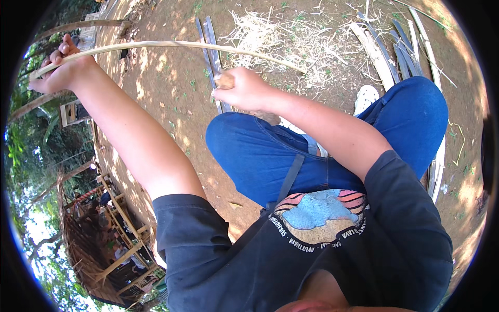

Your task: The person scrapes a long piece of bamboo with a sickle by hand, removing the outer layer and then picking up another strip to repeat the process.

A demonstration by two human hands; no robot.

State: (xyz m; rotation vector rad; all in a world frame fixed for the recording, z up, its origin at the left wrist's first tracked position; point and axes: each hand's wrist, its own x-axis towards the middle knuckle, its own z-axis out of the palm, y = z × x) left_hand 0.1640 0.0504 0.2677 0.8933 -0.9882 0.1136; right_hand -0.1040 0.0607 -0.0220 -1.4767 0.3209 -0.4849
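My left hand [65, 67] is stretched out to the far left, its fingers curled around one end of a long, pale bamboo strip [156, 44]. The strip bows across to the right, and its other end hangs over the ground past my right hand. In front of my knees, my right hand [244, 88] is closed on a brown wooden handle [225, 80]. A blurred dark shape near the handle's front may be a blade, but I cannot make it out. Another piece, perhaps the handle's rear end [267, 117], shows below my right wrist.
Pale shavings [280, 47] lie heaped on the bare earth ahead. Dark flat strips [212, 47] lie behind my right hand. More split lengths [377, 54] lie at the far right, beside my bent legs in blue trousers [260, 151]. A thatched shelter [99, 249] with people stands at left.
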